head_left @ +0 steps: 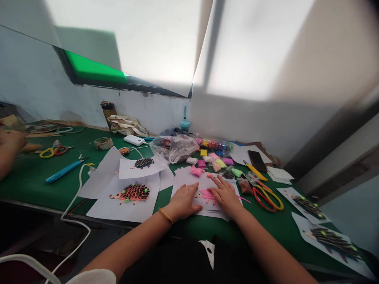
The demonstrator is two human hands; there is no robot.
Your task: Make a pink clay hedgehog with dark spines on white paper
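Looks like smooth, matt white paper in the loose sheets (100, 209) and soft, matt clay in the pink figure (205, 193), with crinkled, glossy clear plastic in the bag (180, 150). Shows smooth plastic in the blue cutter (63, 172) and the scissor handles (282, 203), a dark, glossy face on the phone (257, 161), and creased, matt cloth in the pale pouch (126, 125). Turns smooth across the green tabletop (29, 175), then rough and patchy on the wall (166, 107) behind.
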